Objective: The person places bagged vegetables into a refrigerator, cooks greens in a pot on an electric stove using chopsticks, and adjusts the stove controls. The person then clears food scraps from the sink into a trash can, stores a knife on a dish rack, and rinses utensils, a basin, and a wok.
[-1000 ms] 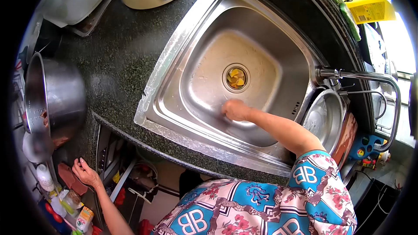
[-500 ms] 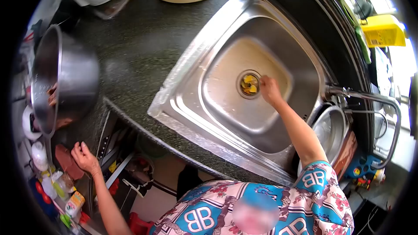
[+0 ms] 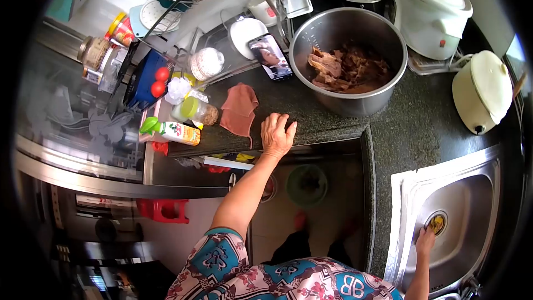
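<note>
**Right hand at the drain, left hand at the counter edge**

Counter: dark, speckled. Left hand rests on its edge, open, holding nothing; probably a brace while the right arm reaches aside.
Sink: steel. Right hand is down inside, fingers at the drain; whether they grip anything cannot be told.
Pot: upright, presumably set back for stability.
Cloth: reddish, lies beside the left hand, likely for easy reach.
Scraps: in the drain, yellow with darker bits.
</note>
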Available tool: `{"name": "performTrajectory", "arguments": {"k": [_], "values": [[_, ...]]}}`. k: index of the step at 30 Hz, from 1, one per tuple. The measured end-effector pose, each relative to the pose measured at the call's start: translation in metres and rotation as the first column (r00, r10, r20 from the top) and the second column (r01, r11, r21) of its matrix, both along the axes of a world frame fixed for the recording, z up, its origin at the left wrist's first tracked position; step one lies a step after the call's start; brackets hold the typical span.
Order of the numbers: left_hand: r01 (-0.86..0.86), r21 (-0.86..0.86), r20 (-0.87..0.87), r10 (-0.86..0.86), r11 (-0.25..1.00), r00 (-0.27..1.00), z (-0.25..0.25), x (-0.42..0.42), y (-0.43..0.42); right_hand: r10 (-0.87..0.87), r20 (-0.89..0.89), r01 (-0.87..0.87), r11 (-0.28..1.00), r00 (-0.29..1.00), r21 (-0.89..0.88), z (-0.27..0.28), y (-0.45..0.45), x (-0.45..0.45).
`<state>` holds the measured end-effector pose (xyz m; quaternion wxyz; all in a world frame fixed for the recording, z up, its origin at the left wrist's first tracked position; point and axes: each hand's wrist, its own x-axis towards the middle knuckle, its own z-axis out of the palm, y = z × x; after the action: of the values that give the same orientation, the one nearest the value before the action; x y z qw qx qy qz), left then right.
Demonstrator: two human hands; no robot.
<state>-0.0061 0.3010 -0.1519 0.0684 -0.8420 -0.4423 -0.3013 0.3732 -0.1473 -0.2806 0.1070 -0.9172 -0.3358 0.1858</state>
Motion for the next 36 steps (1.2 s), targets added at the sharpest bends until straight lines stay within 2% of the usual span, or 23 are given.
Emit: {"name": "performTrajectory", "arguments": {"k": [2, 4, 6, 7, 9, 10, 11, 12, 13, 14, 15, 16, 17, 20, 24, 26, 33, 36], "values": [[-0.009, 0.014, 0.000, 0.009, 1.000, 1.000, 0.000, -0.002, 0.001, -0.056, -0.084, 0.056, 0.998, 0.995, 0.000, -0.022, -0.003, 0.007], [-0.017, 0.011, 0.009, 0.017, 1.000, 1.000, 0.000, -0.002, 0.001, -0.030, -0.098, 0.031, 1.000, 0.995, 0.003, -0.027, -0.007, 0.012], [-0.018, 0.000, 0.016, 0.018, 1.000, 1.000, -0.001, -0.002, 0.001, -0.181, -0.234, 0.190, 0.982, 0.955, 0.016, -0.040, -0.013, 0.017], [-0.025, 0.018, 0.004, 0.025, 1.000, 1.000, 0.000, -0.002, 0.001, -0.030, -0.063, 0.032, 0.999, 0.998, 0.022, -0.024, -0.005, 0.011], [-0.030, 0.037, 0.000, 0.030, 0.999, 1.000, 0.000, -0.001, 0.000, -0.020, 0.020, 0.021, 0.997, 1.000, -0.070, -0.017, 0.001, 0.007], [-0.021, 0.032, -0.024, 0.022, 0.999, 0.999, 0.007, 0.001, -0.002, -0.066, -0.038, 0.062, 0.992, 0.997, -0.114, -0.004, 0.011, 0.002], [0.001, 0.024, -0.020, 0.000, 1.000, 1.000, 0.009, 0.003, -0.002, 0.010, 0.029, -0.006, 0.992, 1.000, -0.130, -0.038, -0.012, 0.011], [0.011, 0.028, 0.042, -0.012, 1.000, 0.999, 0.008, 0.006, -0.005, 0.251, 0.139, -0.219, 0.953, 0.958, -0.210, -0.028, -0.014, 0.007], [0.015, -0.007, 0.102, -0.015, 1.000, 0.995, 0.010, 0.006, -0.005, 0.252, 0.150, -0.218, 0.953, 0.956, -0.211, -0.030, -0.015, 0.006], [-0.005, -0.031, 0.051, 0.006, 1.000, 0.999, 0.019, 0.004, -0.010, 0.224, 0.100, -0.196, 0.952, 0.969, -0.233, -0.013, -0.002, -0.004], [0.003, -0.078, 0.074, 0.003, 0.997, 0.997, 0.011, 0.007, -0.009, 0.052, 0.050, -0.043, 0.987, 0.997, -0.153, 0.019, 0.012, -0.012], [0.019, -0.031, 0.007, -0.019, 0.999, 1.000, 0.001, -0.005, 0.001, -0.125, -0.028, 0.116, 0.969, 0.992, -0.219, 0.031, 0.030, -0.016], [0.055, 0.046, -0.033, -0.054, 0.997, 0.998, -0.005, -0.012, 0.009, -0.155, 0.007, 0.151, 0.950, 0.988, -0.273, 0.014, 0.026, -0.014], [0.027, -0.028, -0.062, -0.028, 0.999, 0.998, -0.015, -0.020, 0.016, -0.167, 0.019, 0.167, 0.963, 0.986, -0.210, 0.008, 0.022, -0.016], [0.048, -0.014, -0.096, -0.049, 0.999, 0.994, -0.021, -0.019, 0.024, -0.110, 0.088, 0.128, 0.966, 0.990, -0.227, -0.001, 0.015, -0.014], [0.031, -0.012, -0.117, -0.032, 0.999, 0.993, -0.020, -0.019, 0.023, -0.045, 0.156, 0.073, 0.982, 0.987, -0.177, -0.005, 0.010, -0.013], [0.029, -0.009, -0.110, -0.030, 1.000, 0.993, -0.020, -0.020, 0.022, -0.017, 0.250, 0.041, 0.995, 0.968, -0.092, -0.005, 0.006, -0.010], [0.075, 0.061, -0.102, -0.068, 0.995, 0.992, -0.021, -0.021, 0.024, 0.003, 0.292, 0.003, 1.000, 0.956, -0.020, -0.007, 0.004, -0.009]]}}
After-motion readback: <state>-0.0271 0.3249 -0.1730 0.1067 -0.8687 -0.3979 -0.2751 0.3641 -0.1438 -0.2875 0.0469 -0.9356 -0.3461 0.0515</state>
